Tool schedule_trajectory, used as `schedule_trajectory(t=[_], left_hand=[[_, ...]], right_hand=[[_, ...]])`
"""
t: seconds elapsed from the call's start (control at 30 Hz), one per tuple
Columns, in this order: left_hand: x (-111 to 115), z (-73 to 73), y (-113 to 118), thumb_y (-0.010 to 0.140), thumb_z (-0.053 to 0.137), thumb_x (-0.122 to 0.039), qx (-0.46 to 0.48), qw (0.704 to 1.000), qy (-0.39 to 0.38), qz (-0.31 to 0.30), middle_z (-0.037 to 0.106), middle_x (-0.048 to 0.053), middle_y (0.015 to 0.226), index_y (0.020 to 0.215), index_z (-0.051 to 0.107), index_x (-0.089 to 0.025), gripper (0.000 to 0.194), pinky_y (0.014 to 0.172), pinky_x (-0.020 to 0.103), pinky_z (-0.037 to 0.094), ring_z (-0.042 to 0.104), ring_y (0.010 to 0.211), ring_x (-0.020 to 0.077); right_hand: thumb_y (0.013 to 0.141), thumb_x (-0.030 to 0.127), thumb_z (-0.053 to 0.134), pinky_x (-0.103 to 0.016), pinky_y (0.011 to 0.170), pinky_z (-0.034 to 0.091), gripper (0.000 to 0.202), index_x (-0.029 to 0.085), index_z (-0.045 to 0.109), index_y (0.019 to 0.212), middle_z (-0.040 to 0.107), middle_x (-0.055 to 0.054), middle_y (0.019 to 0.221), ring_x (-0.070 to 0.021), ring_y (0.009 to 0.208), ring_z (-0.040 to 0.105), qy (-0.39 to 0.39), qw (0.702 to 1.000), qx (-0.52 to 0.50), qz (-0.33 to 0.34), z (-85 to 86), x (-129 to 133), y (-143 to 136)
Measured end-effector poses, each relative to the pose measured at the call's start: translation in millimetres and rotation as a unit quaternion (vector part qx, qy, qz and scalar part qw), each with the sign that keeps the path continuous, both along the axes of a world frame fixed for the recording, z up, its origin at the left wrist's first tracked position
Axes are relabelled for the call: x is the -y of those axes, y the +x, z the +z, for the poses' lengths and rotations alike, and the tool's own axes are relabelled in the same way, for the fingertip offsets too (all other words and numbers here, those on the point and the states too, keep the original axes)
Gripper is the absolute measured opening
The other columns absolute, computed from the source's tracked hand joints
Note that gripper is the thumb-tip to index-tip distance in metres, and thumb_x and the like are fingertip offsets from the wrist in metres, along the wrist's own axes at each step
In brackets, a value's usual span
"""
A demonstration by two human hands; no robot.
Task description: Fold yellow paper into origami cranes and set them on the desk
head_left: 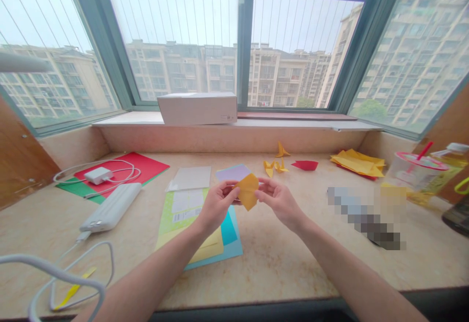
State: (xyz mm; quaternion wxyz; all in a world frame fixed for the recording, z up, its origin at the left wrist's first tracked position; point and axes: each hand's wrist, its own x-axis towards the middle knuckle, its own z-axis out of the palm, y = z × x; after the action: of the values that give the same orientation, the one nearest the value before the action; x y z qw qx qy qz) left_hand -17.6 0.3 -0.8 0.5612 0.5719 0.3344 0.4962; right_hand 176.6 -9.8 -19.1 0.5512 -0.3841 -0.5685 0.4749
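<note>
A folded piece of yellow paper (248, 192) is held up above the counter between my two hands. My left hand (224, 196) pinches its left edge, thumb in front and fingers behind. On the opposite edge, my right hand (275, 196) grips it in the same way. The paper has a pointed lower end and a notched top. Below and left of it lie sheets of coloured paper (234, 251) in blue, yellow and green, with a lilac sheet (233, 172) just behind. Beyond my right hand sit small yellow folded paper figures (275, 167) and a red folded paper piece (305, 165).
At left are red paper (146, 165), a white charger (98, 176), a power bank (111, 208) and looping cables (54, 263). A white box (198, 109) stands on the window sill. Yellow folded papers (357, 163), a plastic cup (414, 175) and a bottle (452, 165) are at right.
</note>
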Motion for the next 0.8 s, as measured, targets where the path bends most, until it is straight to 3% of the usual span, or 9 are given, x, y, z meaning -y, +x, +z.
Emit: schedule_trajectory(t=[0.13, 0.3, 0.43, 0.57, 0.8], left_hand=[[3.3, 2.1, 0.9, 0.080, 0.070, -0.045, -0.004, 1.000, -0.006, -0.016, 0.075, 0.009, 0.087, 0.106, 0.061, -0.012, 0.043, 0.069, 0.033, 0.058, 0.071, 0.071, 0.0199], [3.5, 0.8, 0.7, 0.085, 0.064, -0.049, -0.025, 0.999, 0.000, -0.038, 0.074, 0.011, 0.089, 0.108, 0.060, -0.011, 0.044, 0.068, 0.033, 0.057, 0.071, 0.073, 0.0199], [0.9, -5.2, 0.6, 0.082, 0.070, -0.044, -0.020, 0.996, 0.014, -0.090, 0.074, 0.012, 0.094, 0.112, 0.058, -0.012, 0.046, 0.072, 0.033, 0.057, 0.071, 0.082, 0.0223], [-1.6, -10.9, 1.3, 0.080, 0.074, -0.038, -0.016, 0.995, 0.021, -0.097, 0.074, 0.009, 0.091, 0.110, 0.059, -0.012, 0.042, 0.073, 0.031, 0.055, 0.071, 0.081, 0.0212], [-0.3, -12.5, 0.9, 0.082, 0.073, -0.034, -0.013, 0.994, 0.030, -0.101, 0.074, 0.008, 0.094, 0.111, 0.061, -0.013, 0.038, 0.073, 0.028, 0.053, 0.069, 0.082, 0.0193]], right_hand=[[0.076, 0.037, 0.075, -0.037, 0.080, 0.054, 0.043, 0.018, 0.066, 0.113, 0.074, -0.009, 0.101, -0.0224, 0.091, 0.069, 0.001, 1.000, 0.004, 0.001, 2.5, 1.2, -0.3], [0.076, 0.034, 0.074, -0.034, 0.074, 0.053, 0.036, 0.018, 0.066, 0.107, 0.074, -0.007, 0.095, -0.0200, 0.083, 0.068, 0.018, 0.999, 0.016, -0.029, 3.0, 0.8, 0.4], [0.077, 0.031, 0.073, -0.029, 0.065, 0.051, 0.037, 0.020, 0.061, 0.111, 0.072, -0.004, 0.088, -0.0161, 0.073, 0.065, 0.022, 1.000, 0.001, -0.007, -1.7, -1.2, 1.1], [0.079, 0.030, 0.072, -0.027, 0.062, 0.049, 0.043, 0.021, 0.055, 0.117, 0.069, -0.002, 0.086, -0.0136, 0.069, 0.062, 0.012, 0.999, 0.003, 0.031, -4.3, -1.1, 0.6], [0.081, 0.031, 0.070, -0.025, 0.059, 0.048, 0.029, 0.023, 0.055, 0.104, 0.064, -0.001, 0.092, -0.0115, 0.067, 0.061, 0.021, 0.999, -0.001, 0.026, -3.4, 0.8, -1.5]])
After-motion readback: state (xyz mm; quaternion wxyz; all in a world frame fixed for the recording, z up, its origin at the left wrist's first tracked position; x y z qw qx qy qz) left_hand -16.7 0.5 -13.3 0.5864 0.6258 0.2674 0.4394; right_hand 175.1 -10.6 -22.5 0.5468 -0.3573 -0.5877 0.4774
